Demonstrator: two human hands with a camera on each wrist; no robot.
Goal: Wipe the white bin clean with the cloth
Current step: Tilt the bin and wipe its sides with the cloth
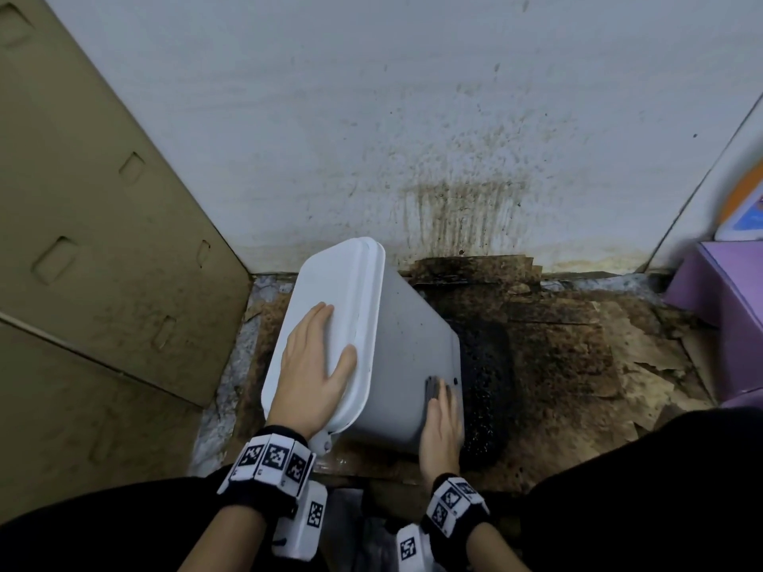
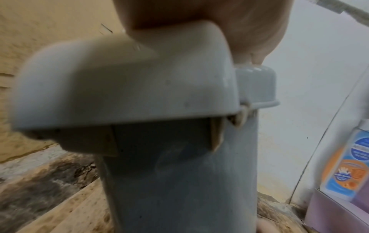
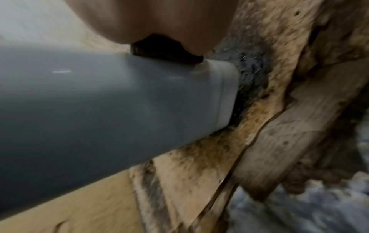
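The white bin (image 1: 406,340) leans tilted on the floor, its closed lid (image 1: 330,278) turned to the left. My left hand (image 1: 313,365) lies flat on the lid, fingers straight and thumb spread. My right hand (image 1: 441,423) presses a dark cloth (image 1: 432,388) against the bin's side near its base, with the fingers lying straight along the wall. The left wrist view shows the lid (image 2: 119,86) and the bin body (image 2: 175,181) below my left hand (image 2: 249,31). In the right wrist view the cloth (image 3: 163,50) sits between my right hand (image 3: 159,18) and the bin (image 3: 99,102).
A brown cardboard panel (image 1: 103,241) stands on the left. The white wall (image 1: 454,200) behind carries brown splatter. Torn, stained cardboard (image 1: 578,344) covers the floor, with a black wet patch (image 1: 487,386) beside the bin. A purple box (image 1: 722,303) and an orange-blue package (image 1: 743,208) sit at right.
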